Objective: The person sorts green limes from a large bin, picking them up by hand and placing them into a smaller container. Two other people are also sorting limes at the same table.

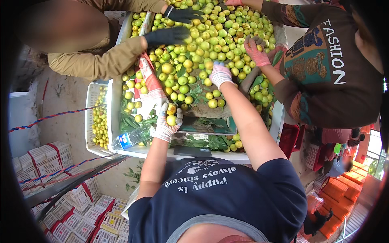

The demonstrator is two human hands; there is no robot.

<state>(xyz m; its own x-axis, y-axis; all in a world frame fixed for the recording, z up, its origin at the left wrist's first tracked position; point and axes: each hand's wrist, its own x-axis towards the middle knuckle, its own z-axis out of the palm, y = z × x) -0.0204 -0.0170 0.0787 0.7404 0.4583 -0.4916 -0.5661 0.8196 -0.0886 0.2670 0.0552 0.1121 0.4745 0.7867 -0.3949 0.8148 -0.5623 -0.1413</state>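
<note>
My left hand [167, 124], in a striped knit glove, holds two round fruits, likely jujubes: a brown-blemished fruit [171, 108] and a yellow-green fruit [171, 120] beneath it. My right hand [221, 75], gloved in white with bluish fingertips, reaches over the heap of yellow-green fruits [182, 80]. Its fingers are beside an orange-tinged fruit [209, 65]; blur hides whether they grip it. Between my arms lies a dark green-edged opening [209, 125] with leaves in it. All this is within a large white-rimmed bin [114, 100].
A plastic water bottle [130, 139] and a dark phone [192, 151] rest along the near rim. Co-workers' black glove [167, 35] and pink glove [256, 51] reach into the heap. A white crate of fruits [88, 121] stands left; stacked crates [73, 224] fill the lower left.
</note>
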